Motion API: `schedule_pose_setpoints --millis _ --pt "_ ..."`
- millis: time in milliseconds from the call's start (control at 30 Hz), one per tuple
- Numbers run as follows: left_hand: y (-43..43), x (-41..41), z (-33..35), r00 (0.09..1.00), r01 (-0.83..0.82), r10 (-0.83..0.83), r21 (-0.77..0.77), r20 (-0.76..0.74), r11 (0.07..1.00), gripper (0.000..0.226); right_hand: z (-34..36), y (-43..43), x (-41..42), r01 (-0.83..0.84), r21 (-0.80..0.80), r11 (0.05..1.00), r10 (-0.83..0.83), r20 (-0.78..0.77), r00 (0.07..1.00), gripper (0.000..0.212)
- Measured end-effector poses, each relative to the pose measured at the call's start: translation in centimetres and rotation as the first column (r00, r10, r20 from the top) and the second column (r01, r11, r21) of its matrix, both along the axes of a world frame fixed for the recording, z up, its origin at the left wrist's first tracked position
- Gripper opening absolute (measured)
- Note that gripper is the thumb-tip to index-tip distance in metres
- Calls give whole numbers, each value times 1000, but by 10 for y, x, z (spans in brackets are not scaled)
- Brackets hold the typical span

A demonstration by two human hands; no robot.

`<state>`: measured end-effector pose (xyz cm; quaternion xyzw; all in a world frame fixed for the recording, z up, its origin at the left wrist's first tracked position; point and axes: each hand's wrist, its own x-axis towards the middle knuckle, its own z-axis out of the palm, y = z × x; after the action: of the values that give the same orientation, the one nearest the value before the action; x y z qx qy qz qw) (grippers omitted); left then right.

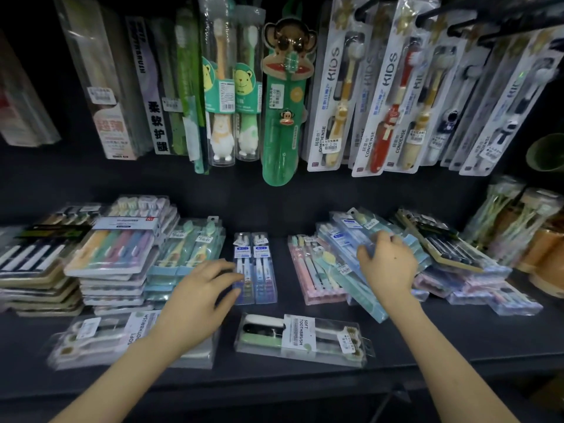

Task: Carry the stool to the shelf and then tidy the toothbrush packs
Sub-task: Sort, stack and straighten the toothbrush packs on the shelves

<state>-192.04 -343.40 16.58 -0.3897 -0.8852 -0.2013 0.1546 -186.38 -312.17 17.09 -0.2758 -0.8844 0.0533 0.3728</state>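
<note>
Left fingers [227, 265] bent, tips on the left edge of the narrow twin packs [258, 267] mid-shelf. Can't tell if the left hand [198, 288] grips or only touches. Right fingers [383, 238] curled over a light-blue pack [416, 250] atop the messy heap; right hand [392, 261] holds it.

Progress: stool not in view. Person is at the shelf w/ both hands in the stock, so the carry part is prob. done. Tidying is underway, not finished.
- Left side looks sorted: colour-pack stack [116, 248] and dark packs [36, 254] beside it sit in fairly square piles.
- Right side is a jumble: the light-blue one, a pink pack [308, 270] and others fanned at angles, overlapping.
- A soft-brush pack [302, 337] lies loose near the front edge, another partly under the left forearm.

I'd say approx. halfway, w/ the right heap and front strays left to do.

Surface: dark matt shelf [427, 340]. Behind and above, kids' packs [384, 96] and a monkey pack [285, 96] hang from hooks [445, 10] on a dark back wall. Tan tubs [546, 254] at far right. Dim light; little else of the room shows.
</note>
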Motion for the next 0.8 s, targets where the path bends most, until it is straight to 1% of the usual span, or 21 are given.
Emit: schedule_pose_setpoints --millis 67,100,167,233,267,333,367,400,467,533,667,800 --pt "-14 -2 3 998 -40 40 5 -58 999 43 -3 -21 -1 -64 -4 998 62 -165 984 22" --pt "-20 -3 4 994 -69 68 -8 -81 998 43 -3 -36 -2 -117 -14 993 112 -209 972 22" --pt "-29 -8 3 984 -139 133 -47 -123 989 41 -8 -71 -9 -230 -45 972 215 -217 952 25" --pt "-36 -13 1 974 -210 197 -116 -115 971 47 -17 -104 -23 -336 -84 938 318 -173 932 19" --pt "-38 -15 -1 970 -233 219 -148 -104 961 53 -21 -118 -31 -369 -107 923 353 -140 925 20" --pt "-41 -19 -5 970 -242 228 -204 -89 949 70 -27 -139 -45 -396 -156 905 389 -72 918 22" --pt "-42 -22 -8 971 -237 226 -225 -75 945 74 -28 -147 -50 -391 -193 900 391 -38 920 21" --pt "-42 -24 -10 972 -234 226 -242 -62 942 73 -29 -153 -54 -375 -230 898 386 4 922 22" --pt "-42 -24 -13 971 -237 236 -273 -38 932 61 -33 -161 -61 -332 -259 907 371 116 922 27" --pt "-42 -25 -14 970 -241 239 -274 -42 931 54 -36 -164 -63 -296 -311 903 370 214 904 32" --pt "-42 -27 -14 970 -243 238 -261 -53 934 53 -37 -163 -69 -262 -417 870 391 261 883 39" --pt "-41 -28 -16 968 -252 244 -261 -66 932 53 -29 -162 -67 -279 -495 823 451 271 850 40"
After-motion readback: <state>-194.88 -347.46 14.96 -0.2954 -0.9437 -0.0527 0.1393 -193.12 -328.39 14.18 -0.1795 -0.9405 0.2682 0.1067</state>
